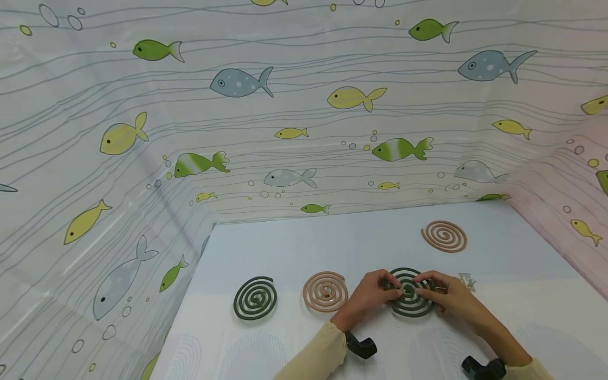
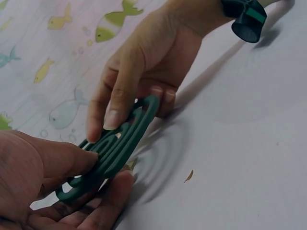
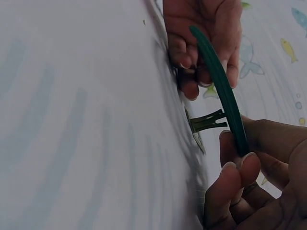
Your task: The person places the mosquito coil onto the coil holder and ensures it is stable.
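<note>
Both hands hold a dark green mosquito coil (image 1: 412,311) above the white table, right of the middle in the head view. My left hand (image 1: 368,295) pinches its left side, and my right hand (image 1: 451,295) grips the right side. In the left wrist view the coil (image 2: 120,153) is tilted, the left thumb (image 2: 72,160) on one face and fingers behind. From the right wrist it appears edge-on (image 3: 223,91), with a small metal coil stand (image 3: 208,123) by its underside; whether the stand is fixed there I cannot tell.
Left of the hands lie a brown coil (image 1: 315,303) and another green coil (image 1: 244,311). A second brown coil (image 1: 444,249) is farther back at right. A metal stand (image 1: 467,281) lies beside my right hand. Fish-printed sheeting (image 1: 294,153) walls the table (image 1: 285,243).
</note>
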Motion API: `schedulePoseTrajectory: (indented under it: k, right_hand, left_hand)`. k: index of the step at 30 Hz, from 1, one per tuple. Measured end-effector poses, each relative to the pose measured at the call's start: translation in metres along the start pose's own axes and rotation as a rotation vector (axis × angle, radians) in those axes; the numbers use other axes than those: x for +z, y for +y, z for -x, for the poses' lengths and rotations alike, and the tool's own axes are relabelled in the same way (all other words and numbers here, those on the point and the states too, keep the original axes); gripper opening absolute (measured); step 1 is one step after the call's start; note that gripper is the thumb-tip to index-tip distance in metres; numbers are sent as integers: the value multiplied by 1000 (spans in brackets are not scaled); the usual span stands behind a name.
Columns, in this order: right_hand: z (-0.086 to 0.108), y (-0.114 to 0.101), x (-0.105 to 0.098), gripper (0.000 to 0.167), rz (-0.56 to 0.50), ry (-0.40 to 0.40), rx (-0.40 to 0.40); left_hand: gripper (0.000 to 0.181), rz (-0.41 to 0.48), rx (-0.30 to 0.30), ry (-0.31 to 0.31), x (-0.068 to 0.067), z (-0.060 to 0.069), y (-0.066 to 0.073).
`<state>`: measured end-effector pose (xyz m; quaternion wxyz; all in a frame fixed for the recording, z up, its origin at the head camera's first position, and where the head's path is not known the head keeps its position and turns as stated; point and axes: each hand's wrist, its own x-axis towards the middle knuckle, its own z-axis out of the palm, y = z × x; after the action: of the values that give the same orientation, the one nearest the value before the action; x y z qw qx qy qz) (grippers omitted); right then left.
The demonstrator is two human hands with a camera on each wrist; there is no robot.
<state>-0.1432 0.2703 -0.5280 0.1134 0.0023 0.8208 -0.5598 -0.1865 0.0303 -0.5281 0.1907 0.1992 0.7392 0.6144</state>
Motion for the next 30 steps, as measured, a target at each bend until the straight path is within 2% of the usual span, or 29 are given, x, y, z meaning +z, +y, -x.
schedulePoseTrajectory:
  k: [6, 14, 21, 30]
  right_hand:
    - [0, 0, 0, 48, 11, -2, 5]
    - [0, -6, -3, 48, 12, 18, -21]
    - [-1, -3, -2, 47, 24, 20, 46]
    - [-3, -6, -3, 49, 4, 12, -4]
  left_hand:
    - [10, -29, -10, 3, 0, 0, 1]
    - [9, -7, 23, 11, 0, -2, 4]
    - [9, -16, -5, 12, 2, -3, 3]
    - [9, -4, 10, 30, 3, -3, 4]
